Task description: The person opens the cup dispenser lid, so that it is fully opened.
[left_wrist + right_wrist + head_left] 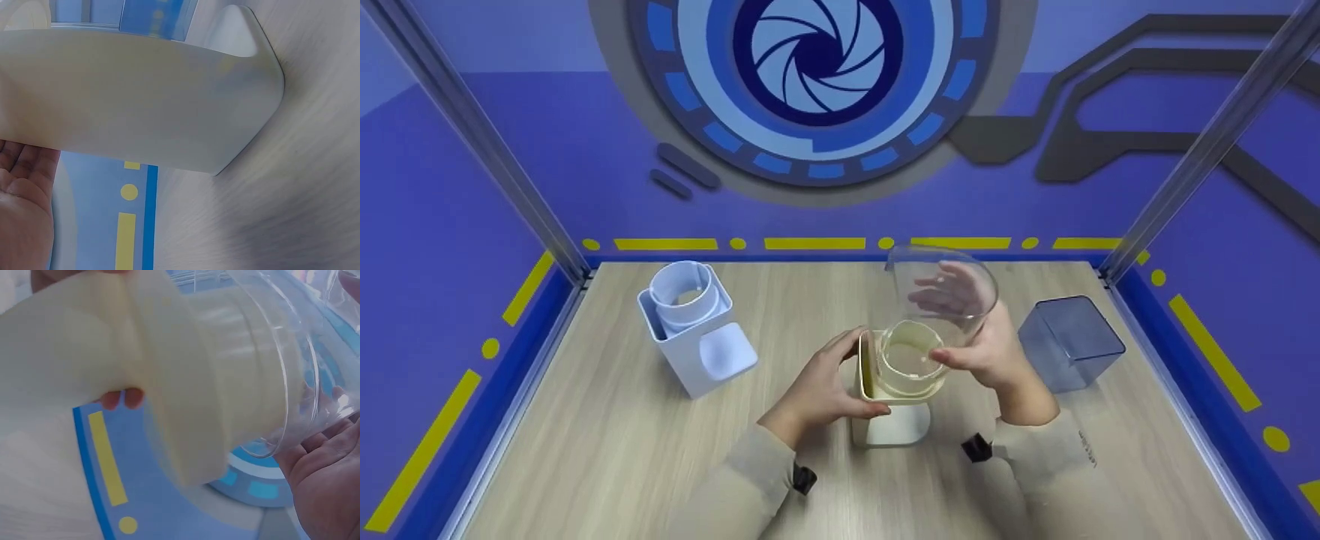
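Observation:
My left hand [826, 384] grips a cream plastic dispenser base [129, 95] near its top, thumb at the front and fingers round the side. The base stands upright on the table with a small scooped tray [901, 426] at its foot. On top sits a round cream collar [913, 376]. My right hand [996, 349] holds a clear, see-through container [913, 279] at the collar, thumb in front and fingers behind it. In the right wrist view the container's clear rim [286, 391] surrounds the collar's end.
At the left of the wooden table [607, 450] stands a pale blue dispenser base [682, 360] with a round collar. A smoky grey, square see-through container [1071, 341] is at the right, beside my right forearm. Blue panels and metal posts enclose the table.

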The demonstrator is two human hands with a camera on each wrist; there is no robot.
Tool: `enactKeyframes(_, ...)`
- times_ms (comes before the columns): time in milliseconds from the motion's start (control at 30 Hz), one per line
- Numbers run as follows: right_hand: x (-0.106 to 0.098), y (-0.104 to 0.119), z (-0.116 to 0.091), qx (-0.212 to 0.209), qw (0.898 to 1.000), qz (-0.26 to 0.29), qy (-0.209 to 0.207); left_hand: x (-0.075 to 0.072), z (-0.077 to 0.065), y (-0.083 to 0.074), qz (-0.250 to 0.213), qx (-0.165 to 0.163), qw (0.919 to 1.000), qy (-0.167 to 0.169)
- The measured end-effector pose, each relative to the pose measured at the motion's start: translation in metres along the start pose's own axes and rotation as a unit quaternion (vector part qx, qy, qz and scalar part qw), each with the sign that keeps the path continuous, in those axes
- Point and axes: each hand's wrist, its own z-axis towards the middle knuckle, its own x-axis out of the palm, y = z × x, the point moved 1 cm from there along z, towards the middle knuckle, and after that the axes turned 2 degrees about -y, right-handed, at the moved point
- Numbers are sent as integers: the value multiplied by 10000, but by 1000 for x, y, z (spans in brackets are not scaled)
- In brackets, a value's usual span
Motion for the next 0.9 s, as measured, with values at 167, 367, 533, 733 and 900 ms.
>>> enactKeyframes(167,-8,11,8,-164,9995,170,-217,0,1,1,-86,-8,10000,3)
enactKeyframes(367,-19,16,13,-354,9957,157,-837,1,3,3,-193,154,9997,-43)
enactKeyframes(533,-27,14,13,-389,9900,119,-1353,1,2,3,-230,98,9997,-79)
enactKeyframes(733,-33,6,11,-186,9812,-257,-1905,1,1,4,-183,61,9997,-120)
enactKeyframes(900,-35,-7,10,192,9715,-546,-2299,2,2,3,-196,83,9997,-112)
